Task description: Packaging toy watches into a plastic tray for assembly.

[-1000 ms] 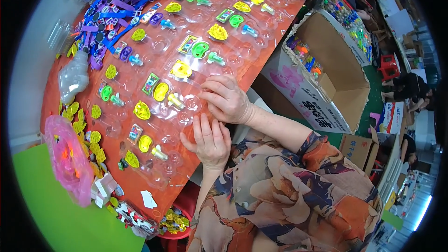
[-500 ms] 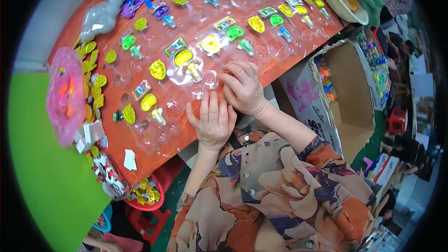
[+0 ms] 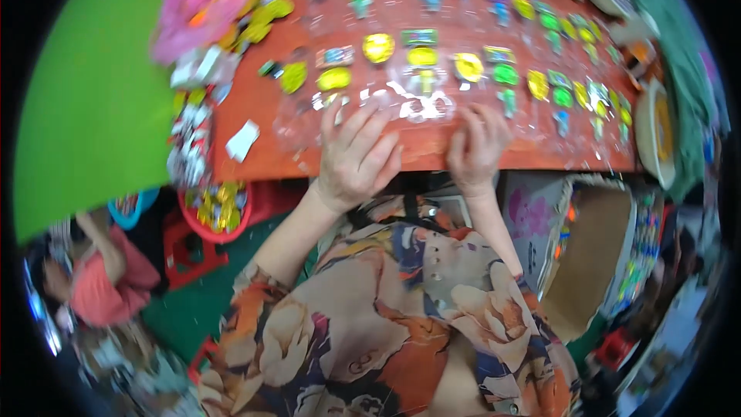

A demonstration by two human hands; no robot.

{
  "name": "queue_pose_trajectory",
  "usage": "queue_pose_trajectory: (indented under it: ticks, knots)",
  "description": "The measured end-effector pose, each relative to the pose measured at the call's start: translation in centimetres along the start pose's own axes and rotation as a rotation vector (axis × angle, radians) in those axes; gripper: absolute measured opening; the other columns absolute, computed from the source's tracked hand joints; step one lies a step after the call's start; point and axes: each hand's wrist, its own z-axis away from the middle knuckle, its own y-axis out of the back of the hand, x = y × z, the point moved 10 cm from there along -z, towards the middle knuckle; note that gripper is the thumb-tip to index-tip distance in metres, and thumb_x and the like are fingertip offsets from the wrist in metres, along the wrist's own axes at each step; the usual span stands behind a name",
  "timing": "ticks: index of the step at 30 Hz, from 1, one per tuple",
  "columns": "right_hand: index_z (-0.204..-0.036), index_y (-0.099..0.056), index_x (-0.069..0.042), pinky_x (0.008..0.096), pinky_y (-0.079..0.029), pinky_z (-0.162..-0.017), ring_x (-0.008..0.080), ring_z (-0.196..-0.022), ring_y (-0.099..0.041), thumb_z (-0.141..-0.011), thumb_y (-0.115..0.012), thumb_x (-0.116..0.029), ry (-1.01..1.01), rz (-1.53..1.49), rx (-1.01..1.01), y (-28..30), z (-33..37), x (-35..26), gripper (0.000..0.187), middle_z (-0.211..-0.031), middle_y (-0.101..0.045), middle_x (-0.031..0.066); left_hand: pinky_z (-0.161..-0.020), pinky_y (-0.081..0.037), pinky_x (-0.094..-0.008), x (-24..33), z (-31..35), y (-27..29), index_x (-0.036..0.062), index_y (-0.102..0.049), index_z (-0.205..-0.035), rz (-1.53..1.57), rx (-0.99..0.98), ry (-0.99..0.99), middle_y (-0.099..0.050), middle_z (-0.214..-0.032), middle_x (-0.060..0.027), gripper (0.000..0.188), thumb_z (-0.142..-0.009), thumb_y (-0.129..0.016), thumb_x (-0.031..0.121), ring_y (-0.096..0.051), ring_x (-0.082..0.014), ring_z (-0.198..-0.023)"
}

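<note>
"Shifted since the earlier frame: both hands, close together then, well apart now, view swung round too. From the left?"

"White cards [image 3: 243, 141] on the bench [image 3: 421, 157] first. Then left hand [image 3: 356, 148]: grip wide, fingers fanned just short of a yellow pacifier-shaped piece [image 3: 334, 78], nothing visibly held."

"Next?"

"Clear tray [image 3: 424, 108], ahead of and between both hands. Long axis, judging by the line of pieces [image 3: 422, 55], pointing straight away from the bench's front edge."

"Nearer hand?"

"Right hand [image 3: 477, 145], by a little, just beside the tray's glossy near end. Grip narrower, fingers curled; cannot tell whether pinching anything, given the blur. Farther right: pale basin [image 3: 645, 139]."
</note>
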Motion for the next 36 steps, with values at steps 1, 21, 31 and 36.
queue_pose_trajectory:
  ticks: [1, 21, 31, 36]
  knots:
    - [-0.119, -0.062, -0.008, 0.0464, -0.037, -0.101, 0.0326, -0.117, -0.053, -0.078, -0.064, -0.003, 0.009, -0.012, 0.017, 0.2, 0.1, 0.4, 0.042, -0.121, -0.059, 0.0120, -0.108, -0.033, -0.0597, -1.0, -0.1, 0.8, 0.0053, -0.062, -0.102, -0.023, 0.011, 0.038, -0.064, -0.120, -0.0139, 0.027, -0.078, -0.074, 0.008, -0.059, -0.0323, -0.117]
    - [-0.111, -0.063, -0.004, 0.0451, -0.044, -0.095, 0.0349, -0.110, -0.057, -0.080, -0.065, 0.003, -0.013, -0.034, 0.046, 0.8, -1.3, -0.5, 0.032, -0.114, -0.061, 0.0133, -0.083, -0.049, -0.0452, -22.4, -10.3, -1.8, 0.0034, -0.066, -0.093, -0.143, 0.180, 0.250, -0.066, -0.093, -0.0142, 0.010, -0.085, -0.066, 0.010, -0.062, -0.0340, -0.091]
    - [-0.110, -0.064, -0.005, 0.0450, -0.046, -0.090, 0.0326, -0.107, -0.058, -0.072, -0.065, 0.003, -0.027, -0.061, 0.011, 0.6, -1.1, -0.1, 0.039, -0.112, -0.062, 0.0119, -0.108, -0.033, -0.0596, -31.3, -21.5, -14.6, 0.0095, -0.062, -0.123, -0.640, -0.063, 0.486, -0.045, -0.146, -0.0182, 0.036, -0.088, -0.063, 0.018, -0.036, -0.0408, -0.139]
    - [-0.108, -0.065, -0.005, 0.0445, -0.046, -0.089, 0.0320, -0.106, -0.060, -0.071, -0.065, 0.003, -0.037, -0.046, -0.008, 0.7, -1.3, -0.1, 0.038, -0.111, -0.063, 0.0116, -0.106, -0.040, -0.0540, -36.4, -20.1, -15.2, 0.0080, -0.054, -0.134, -0.456, -0.159, 0.601, -0.041, -0.146, -0.0200, 0.062, -0.080, -0.078, 0.028, -0.035, -0.0445, -0.139]
